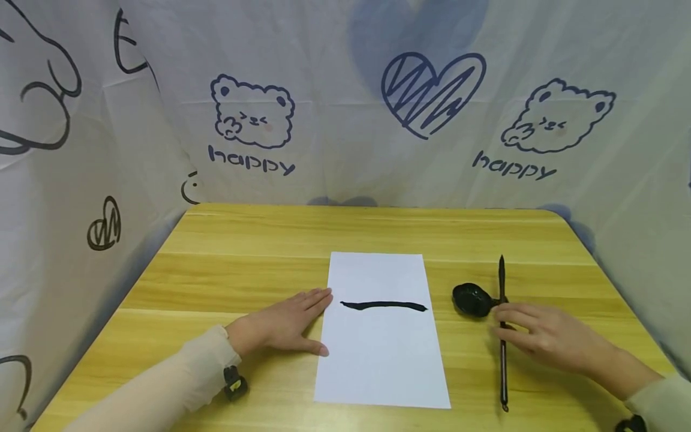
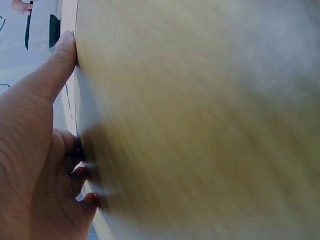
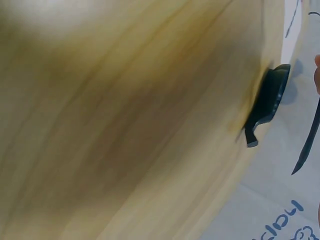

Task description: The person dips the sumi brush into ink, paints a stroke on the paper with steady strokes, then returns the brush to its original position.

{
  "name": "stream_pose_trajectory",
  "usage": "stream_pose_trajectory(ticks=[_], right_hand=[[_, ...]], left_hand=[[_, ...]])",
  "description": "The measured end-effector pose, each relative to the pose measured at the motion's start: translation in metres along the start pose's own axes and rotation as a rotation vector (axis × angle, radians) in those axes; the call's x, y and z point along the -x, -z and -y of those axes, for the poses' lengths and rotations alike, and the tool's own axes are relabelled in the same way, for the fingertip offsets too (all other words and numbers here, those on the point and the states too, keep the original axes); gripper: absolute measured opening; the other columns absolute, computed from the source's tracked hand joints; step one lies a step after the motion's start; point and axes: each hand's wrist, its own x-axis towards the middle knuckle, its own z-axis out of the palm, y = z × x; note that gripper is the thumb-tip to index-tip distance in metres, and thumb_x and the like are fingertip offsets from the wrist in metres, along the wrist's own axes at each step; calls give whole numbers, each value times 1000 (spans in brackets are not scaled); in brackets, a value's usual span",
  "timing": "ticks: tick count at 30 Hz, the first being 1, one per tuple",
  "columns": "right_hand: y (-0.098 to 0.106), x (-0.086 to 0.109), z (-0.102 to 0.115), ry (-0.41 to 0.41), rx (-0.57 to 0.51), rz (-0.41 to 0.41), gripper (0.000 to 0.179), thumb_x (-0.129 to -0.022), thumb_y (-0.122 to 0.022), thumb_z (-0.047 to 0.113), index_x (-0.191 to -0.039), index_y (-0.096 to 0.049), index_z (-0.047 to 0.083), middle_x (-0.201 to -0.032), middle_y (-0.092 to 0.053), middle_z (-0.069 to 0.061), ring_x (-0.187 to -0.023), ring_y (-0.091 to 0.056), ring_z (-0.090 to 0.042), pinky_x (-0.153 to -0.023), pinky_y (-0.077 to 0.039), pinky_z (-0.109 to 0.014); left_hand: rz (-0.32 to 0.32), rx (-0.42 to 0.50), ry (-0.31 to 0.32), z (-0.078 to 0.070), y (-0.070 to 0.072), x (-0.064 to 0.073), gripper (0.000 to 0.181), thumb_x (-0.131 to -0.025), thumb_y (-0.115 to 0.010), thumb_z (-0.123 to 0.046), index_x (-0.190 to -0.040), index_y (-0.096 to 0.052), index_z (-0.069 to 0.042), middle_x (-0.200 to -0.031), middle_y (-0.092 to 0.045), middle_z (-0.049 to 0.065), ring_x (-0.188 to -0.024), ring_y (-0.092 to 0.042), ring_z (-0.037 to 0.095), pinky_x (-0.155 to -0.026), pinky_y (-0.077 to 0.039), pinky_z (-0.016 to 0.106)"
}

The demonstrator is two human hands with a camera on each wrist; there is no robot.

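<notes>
A white sheet of paper (image 1: 380, 360) lies on the table with one thick black ink stroke (image 1: 388, 305) running across it. My left hand (image 1: 288, 321) rests at its left edge, fingers straight and thumb spread, fingertips right at the border. In my right hand (image 1: 550, 339) I grip a black ink brush (image 1: 504, 372) by the middle of its handle, its dark pointed tip towards the far side. Beyond my right fingers sits a black ink dish (image 1: 471, 300) with a short handle. The right wrist view shows the dish (image 3: 270, 95) and the brush's tip (image 3: 302, 162); the fingers there are mostly cut off.
The wood-grain table (image 1: 259, 231) has rounded far corners. White cloth (image 1: 335, 144) with bear, heart and "happy" drawings hangs behind it and along both sides. A dark wrist device (image 1: 235, 383) is on the left sleeve's cuff.
</notes>
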Motion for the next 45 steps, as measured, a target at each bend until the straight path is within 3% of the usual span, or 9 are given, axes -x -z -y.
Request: stream_pose_trajectory(ticks=[5, 7, 10, 14, 21, 26, 31, 36, 45], right_hand=[[-1, 10, 2, 13, 30, 49, 51, -109, -24, 12, -104, -75, 9, -110, -67, -13, -101, -64, -28, -76, -55, -36], [-3, 13, 3, 25, 37, 55, 53, -109, -23, 8, -104, -75, 9, -111, -67, -14, -101, -63, -29, -87, -53, -34], [-7, 18, 5, 43, 31, 51, 54, -108, -21, 5, -104, -74, 9, -112, -67, -15, -101, -63, -30, -108, -39, -29], [-11, 23, 7, 56, 10, 35, 53, -108, -21, 5, -105, -74, 9, -112, -67, -17, -99, -64, -30, -116, -21, -26], [-14, 29, 8, 74, 19, 51, 52, -109, -22, 8, -105, -74, 10, -113, -67, -15, -99, -64, -29, -115, -24, -27], [-15, 31, 9, 84, 16, 57, 50, -109, -24, 9, -106, -74, 11, -114, -67, -13, -101, -64, -27, -98, -47, -30], [-19, 34, 10, 96, 6, 44, 49, -109, -26, 9, -105, -75, 10, -113, -67, -12, -101, -65, -27, -105, -42, -30], [-20, 36, 12, 97, 10, 55, 49, -109, -25, 9, -107, -74, 10, -114, -67, -13, -101, -65, -27, -79, -55, -32], [-13, 41, 17, 57, 37, 171, 52, -110, -17, 10, -116, -69, 9, -122, -65, -11, -108, -61, -25, -77, -56, -31]], left_hand=[[-2, -12, -6, 1, 0, -1, 111, -81, -44, -82, -158, -9, -9, -164, -6, 5, -149, -6, 21, -120, -12, 38], [-1, -13, -4, 1, 0, -1, 111, -81, -44, -82, -158, -10, -9, -164, -7, 4, -149, -7, 21, -120, -12, 38], [-1, -13, -2, 1, 0, -2, 111, -81, -44, -82, -158, -10, -10, -164, -7, 4, -149, -7, 21, -120, -12, 38], [3, -13, 1, 1, -1, -2, 111, -81, -43, -83, -158, -10, -10, -164, -6, 4, -149, -6, 21, -120, -11, 37], [7, -1, 8, 0, 0, -1, 111, -81, -45, -82, -158, -9, -11, -164, -6, 4, -149, -7, 21, -120, -12, 37], [6, 8, 17, 0, 0, -1, 111, -81, -46, -82, -159, -10, -11, -164, -7, 3, -149, -7, 21, -120, -12, 37], [6, 8, 10, 0, 0, -1, 111, -81, -47, -81, -159, -10, -11, -164, -7, 4, -149, -7, 21, -120, -11, 38], [5, 2, 8, 0, 0, -1, 111, -81, -45, -82, -159, -10, -11, -164, -6, 4, -149, -7, 21, -120, -12, 38], [-7, -19, 10, 0, -1, 0, 110, -81, -44, -82, -158, -10, -11, -164, -8, 4, -149, -8, 21, -119, -13, 37]])
